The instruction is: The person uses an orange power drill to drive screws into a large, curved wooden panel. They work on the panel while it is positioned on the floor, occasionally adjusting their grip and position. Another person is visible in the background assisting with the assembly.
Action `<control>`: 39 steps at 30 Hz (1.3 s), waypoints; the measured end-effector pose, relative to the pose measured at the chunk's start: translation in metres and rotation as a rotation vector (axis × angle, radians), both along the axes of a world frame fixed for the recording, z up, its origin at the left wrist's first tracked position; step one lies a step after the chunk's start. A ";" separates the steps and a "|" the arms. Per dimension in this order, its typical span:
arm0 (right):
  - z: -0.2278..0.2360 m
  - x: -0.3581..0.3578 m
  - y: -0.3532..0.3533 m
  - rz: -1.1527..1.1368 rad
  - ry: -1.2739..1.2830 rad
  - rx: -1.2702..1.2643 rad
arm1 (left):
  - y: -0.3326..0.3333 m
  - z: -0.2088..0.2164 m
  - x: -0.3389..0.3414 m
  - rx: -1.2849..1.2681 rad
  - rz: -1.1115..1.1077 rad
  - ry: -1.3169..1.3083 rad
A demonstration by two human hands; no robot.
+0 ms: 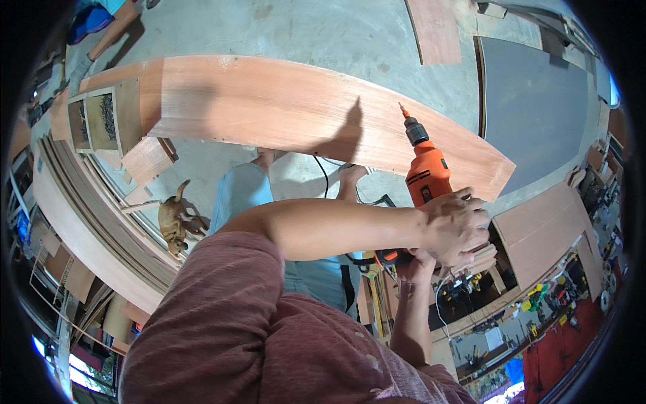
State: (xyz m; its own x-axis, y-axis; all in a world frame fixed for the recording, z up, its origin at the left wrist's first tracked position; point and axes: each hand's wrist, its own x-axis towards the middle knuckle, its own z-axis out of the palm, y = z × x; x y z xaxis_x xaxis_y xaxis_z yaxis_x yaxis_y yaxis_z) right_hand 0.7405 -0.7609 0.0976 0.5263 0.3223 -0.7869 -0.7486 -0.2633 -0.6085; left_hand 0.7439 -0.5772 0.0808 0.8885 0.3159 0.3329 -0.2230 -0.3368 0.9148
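Observation:
An orange and black power drill (428, 172) is held in front of me, its chuck and bit pointing away over the far edge of a long reddish plywood panel (269, 101). My left arm crosses my body, and my left hand (456, 227) is wrapped over the back of the drill body. Lower down, my right hand (417, 264) closes round the drill's handle, partly hidden behind the left hand and forearm. Whether the bit tip touches the panel, I cannot tell. A black cord (363, 260) runs from near the handle.
On the panel's left end stands a divided wooden box (124, 111) holding dark screws or nails. A brown dog (173, 219) is on the floor by my legs. Another person's arm (111, 37) reaches in at far left. A grey sheet (535, 111) and a cluttered bench (484, 323) lie right.

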 end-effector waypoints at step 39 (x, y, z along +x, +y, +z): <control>-0.132 0.083 -0.129 0.295 -0.230 -0.013 | -0.131 -0.266 0.009 -0.689 0.085 0.592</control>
State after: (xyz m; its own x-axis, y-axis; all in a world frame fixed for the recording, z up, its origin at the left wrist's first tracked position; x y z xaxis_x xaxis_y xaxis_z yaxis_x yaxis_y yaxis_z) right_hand 0.8238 -0.8903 -0.0349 0.5757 0.4771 -0.6641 -0.4837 -0.4562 -0.7470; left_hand 0.7529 -0.7084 -0.1852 0.8187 0.3483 -0.4565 0.3473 0.3328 0.8767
